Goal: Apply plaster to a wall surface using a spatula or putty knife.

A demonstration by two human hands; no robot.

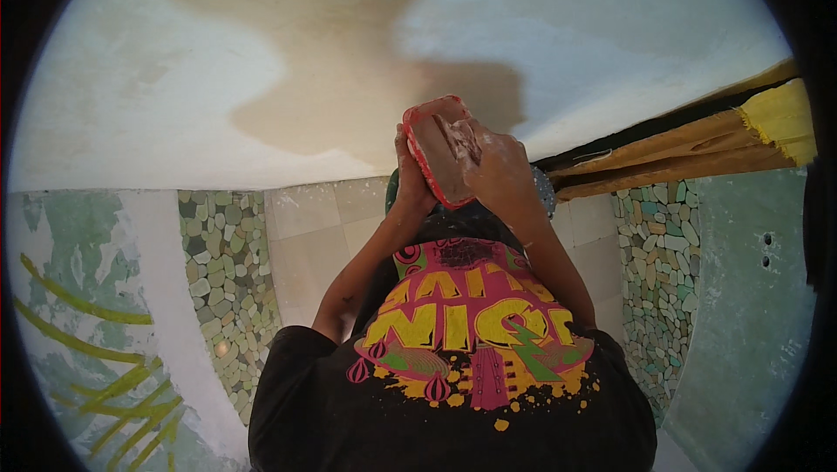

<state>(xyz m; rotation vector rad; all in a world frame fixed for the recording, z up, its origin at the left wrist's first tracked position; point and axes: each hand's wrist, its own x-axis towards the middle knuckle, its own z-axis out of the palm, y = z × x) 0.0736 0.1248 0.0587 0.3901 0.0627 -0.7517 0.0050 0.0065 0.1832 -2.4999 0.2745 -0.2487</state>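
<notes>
In front of my chest is a shallow, rounded rectangular container [419, 163] with a red rim and a dull brown-grey inner face. It is tilted, and whitish smears mark its edges. My left hand [411, 180] is wrapped round its left side. At its right side, my right hand [504, 174] bends over the opening with closed fingers. A white, paste-like coating covers those fingers and whatever is at their tips, so I cannot make out what they grip. A thin dark line lies on the inner face beside the fingertips.
A pale wall [340, 45] with shadows rises just ahead. To the right, brown boarding [671, 158] runs along its foot, with yellow cloth [780, 119] at the end. Below lie beige floor tiles [305, 241] and pebble strips [228, 271]. A green painted wall [87, 298] stands left.
</notes>
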